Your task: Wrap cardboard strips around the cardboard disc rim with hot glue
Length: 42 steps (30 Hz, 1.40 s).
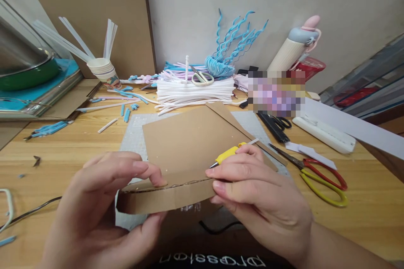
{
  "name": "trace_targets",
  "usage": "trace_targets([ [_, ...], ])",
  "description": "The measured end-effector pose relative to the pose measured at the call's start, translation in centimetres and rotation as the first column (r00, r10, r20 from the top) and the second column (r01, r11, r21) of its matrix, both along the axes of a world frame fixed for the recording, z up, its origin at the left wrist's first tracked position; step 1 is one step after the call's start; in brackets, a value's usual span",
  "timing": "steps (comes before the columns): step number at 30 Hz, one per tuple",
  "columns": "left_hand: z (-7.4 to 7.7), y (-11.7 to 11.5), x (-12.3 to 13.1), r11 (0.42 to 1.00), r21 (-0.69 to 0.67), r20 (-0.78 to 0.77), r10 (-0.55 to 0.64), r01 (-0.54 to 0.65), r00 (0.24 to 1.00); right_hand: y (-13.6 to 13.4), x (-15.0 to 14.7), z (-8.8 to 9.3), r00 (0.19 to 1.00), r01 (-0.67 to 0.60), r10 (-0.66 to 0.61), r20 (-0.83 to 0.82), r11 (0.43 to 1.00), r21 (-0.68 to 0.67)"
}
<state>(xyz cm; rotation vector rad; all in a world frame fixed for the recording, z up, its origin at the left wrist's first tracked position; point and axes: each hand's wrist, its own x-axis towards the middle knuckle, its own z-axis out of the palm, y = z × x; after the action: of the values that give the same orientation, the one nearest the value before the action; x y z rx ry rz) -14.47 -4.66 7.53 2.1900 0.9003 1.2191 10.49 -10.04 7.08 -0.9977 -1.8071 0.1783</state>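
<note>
A curved cardboard strip [167,199] runs along the edge of a cardboard piece, close to my body. My left hand [107,201] grips its left part, the index fingertip on the upper edge and the thumb below. My right hand [259,193] pinches the right end between thumb and fingers. Just beyond the right fingers is a small yellow glue gun [225,155], metal nozzle pointing left; whether those fingers also hold it, I cannot tell. Under it, a flat cardboard sheet [179,138] lies on a grey cutting mat [131,134].
Red-and-yellow-handled scissors [325,180] and a black-handled cutter [273,126] lie at the right, near a white power strip [325,134]. White pipe cleaners [195,92] are piled at the back, beside paper cups [102,69] of glue sticks. A bottle [288,52] stands back right.
</note>
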Motion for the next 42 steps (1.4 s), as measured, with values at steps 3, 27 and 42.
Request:
trace_targets([
  [3,-0.1,0.0,0.0,1.0,0.013,0.012,0.018,-0.018,1.0,0.3,0.1,-0.2,1.0,-0.021,0.021,-0.009,1.0,0.02],
  [27,-0.9,1.6,-0.4,0.992,-0.121,0.239,0.0,0.03,0.971,1.4,0.8,-2.0,0.983,-0.011,0.009,-0.185,1.0,-0.008],
  [42,-2.5,3.3,0.4,0.996,-0.082,0.227,0.042,-0.024,0.973,1.4,0.3,-3.1,0.944,0.028,-0.049,-0.326,0.997,-0.07],
])
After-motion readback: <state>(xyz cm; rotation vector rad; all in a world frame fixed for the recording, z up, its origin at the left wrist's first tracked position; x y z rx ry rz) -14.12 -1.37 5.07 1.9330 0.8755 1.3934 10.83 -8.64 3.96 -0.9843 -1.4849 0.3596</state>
